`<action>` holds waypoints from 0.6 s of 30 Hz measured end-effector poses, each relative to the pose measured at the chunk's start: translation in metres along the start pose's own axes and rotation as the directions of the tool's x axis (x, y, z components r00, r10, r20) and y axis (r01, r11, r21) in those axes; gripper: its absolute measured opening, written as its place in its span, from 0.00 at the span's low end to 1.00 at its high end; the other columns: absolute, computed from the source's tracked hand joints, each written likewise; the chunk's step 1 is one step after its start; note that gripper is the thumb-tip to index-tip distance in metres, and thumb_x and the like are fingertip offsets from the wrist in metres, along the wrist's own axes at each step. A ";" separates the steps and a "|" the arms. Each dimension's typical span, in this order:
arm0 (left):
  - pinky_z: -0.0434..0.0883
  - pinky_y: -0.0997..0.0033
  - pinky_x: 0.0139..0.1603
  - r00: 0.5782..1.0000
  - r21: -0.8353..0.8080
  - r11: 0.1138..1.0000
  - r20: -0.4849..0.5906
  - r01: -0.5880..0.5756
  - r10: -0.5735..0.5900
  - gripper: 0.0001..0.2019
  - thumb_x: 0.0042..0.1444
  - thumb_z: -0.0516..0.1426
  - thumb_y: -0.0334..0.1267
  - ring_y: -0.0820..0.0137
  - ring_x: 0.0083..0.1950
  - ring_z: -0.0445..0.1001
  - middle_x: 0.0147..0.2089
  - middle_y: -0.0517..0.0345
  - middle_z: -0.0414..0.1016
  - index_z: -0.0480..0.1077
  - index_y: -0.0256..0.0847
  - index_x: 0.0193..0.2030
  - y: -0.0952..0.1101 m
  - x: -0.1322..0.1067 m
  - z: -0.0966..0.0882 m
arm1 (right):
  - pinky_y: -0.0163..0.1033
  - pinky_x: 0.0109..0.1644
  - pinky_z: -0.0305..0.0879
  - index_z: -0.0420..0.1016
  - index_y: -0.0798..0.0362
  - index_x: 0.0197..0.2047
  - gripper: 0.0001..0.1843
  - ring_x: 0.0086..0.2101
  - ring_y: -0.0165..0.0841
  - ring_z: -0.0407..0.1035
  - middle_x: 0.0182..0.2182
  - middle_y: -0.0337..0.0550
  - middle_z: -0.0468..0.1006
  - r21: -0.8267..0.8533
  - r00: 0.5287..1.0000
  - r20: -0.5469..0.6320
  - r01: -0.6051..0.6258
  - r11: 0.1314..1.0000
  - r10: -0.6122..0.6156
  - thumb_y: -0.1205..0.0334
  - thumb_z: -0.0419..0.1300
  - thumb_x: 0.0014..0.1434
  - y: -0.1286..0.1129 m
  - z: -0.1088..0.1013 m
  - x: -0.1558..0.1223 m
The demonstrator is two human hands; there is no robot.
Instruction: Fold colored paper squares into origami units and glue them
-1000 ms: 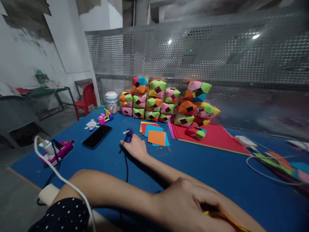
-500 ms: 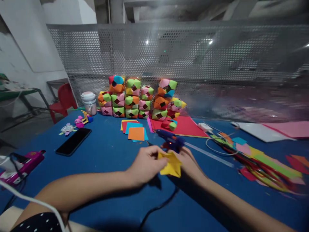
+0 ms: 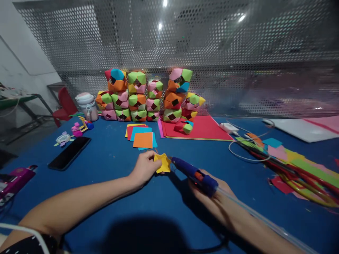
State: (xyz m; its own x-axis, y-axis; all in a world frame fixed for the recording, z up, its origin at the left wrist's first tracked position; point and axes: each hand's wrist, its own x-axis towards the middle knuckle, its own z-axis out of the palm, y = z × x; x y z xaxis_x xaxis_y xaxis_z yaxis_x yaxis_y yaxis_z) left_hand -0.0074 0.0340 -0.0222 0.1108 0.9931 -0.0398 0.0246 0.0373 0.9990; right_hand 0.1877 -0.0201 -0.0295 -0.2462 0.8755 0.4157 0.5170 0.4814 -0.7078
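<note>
A small folded yellow paper piece (image 3: 163, 163) is pinched between the thumb and fingers of my left hand (image 3: 145, 168). My right hand (image 3: 212, 192) is wrapped round a dark blue glue gun (image 3: 194, 175), with a long clear glue stick (image 3: 254, 211) running out of its back end. The nozzle points left, at the right edge of the yellow paper; whether it touches, I cannot tell. A small red light glows on the gun. Just beyond my left hand lies a fanned stack of coloured paper squares (image 3: 143, 140), orange on top.
Stacked coloured paper balls (image 3: 137, 100) stand along the perforated metal screen (image 3: 148, 46). Red sheets (image 3: 209, 128) lie before them. At left are a phone (image 3: 70, 153), a purple power strip (image 3: 16, 183) and a lidded cup (image 3: 87, 106); at right, paper scraps (image 3: 304, 160) and a white cable (image 3: 246, 160).
The glue gun has turned in my right hand and its nozzle has come to the yellow paper's edge. My hands have moved apart, the left holding the paper alone. The view has tilted down.
</note>
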 end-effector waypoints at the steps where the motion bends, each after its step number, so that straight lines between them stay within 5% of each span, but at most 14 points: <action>1: 0.67 0.77 0.22 1.000 -0.001 1.000 0.000 0.002 -0.002 0.05 0.42 0.52 0.26 0.73 0.21 0.72 0.22 0.60 0.73 0.66 0.35 0.27 -0.001 0.001 0.000 | 0.33 0.24 0.62 0.65 0.51 0.26 0.07 0.21 0.29 0.62 0.21 0.36 0.67 -0.017 1.000 0.007 -0.008 1.000 0.008 0.61 0.53 0.55 0.001 0.000 0.000; 12: 0.70 0.76 0.23 0.999 -0.100 0.995 0.036 0.030 -0.026 0.13 0.42 0.52 0.24 0.74 0.22 0.73 0.27 0.62 0.73 0.68 0.36 0.37 -0.003 -0.003 0.003 | 0.32 0.27 0.62 0.65 0.51 0.28 0.07 0.22 0.28 0.62 0.22 0.35 0.67 -0.040 0.993 0.066 -0.097 0.994 0.100 0.60 0.53 0.56 -0.001 0.006 -0.002; 18: 0.69 0.76 0.23 0.997 -0.150 0.987 0.050 0.062 -0.055 0.08 0.45 0.51 0.25 0.74 0.21 0.73 0.26 0.56 0.74 0.68 0.32 0.33 -0.002 -0.007 0.003 | 0.35 0.29 0.64 0.68 0.53 0.31 0.10 0.24 0.31 0.65 0.24 0.40 0.72 -0.026 0.970 -0.024 -0.244 0.969 0.244 0.55 0.54 0.55 -0.005 0.001 -0.004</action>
State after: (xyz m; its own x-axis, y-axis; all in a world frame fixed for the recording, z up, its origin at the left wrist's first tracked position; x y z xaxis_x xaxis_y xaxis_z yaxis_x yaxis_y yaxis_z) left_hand -0.0054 0.0269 -0.0237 0.1583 0.9828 -0.0955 -0.1180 0.1148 0.9863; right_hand 0.1849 -0.0256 -0.0279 -0.0929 0.9653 0.2442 0.5827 0.2516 -0.7728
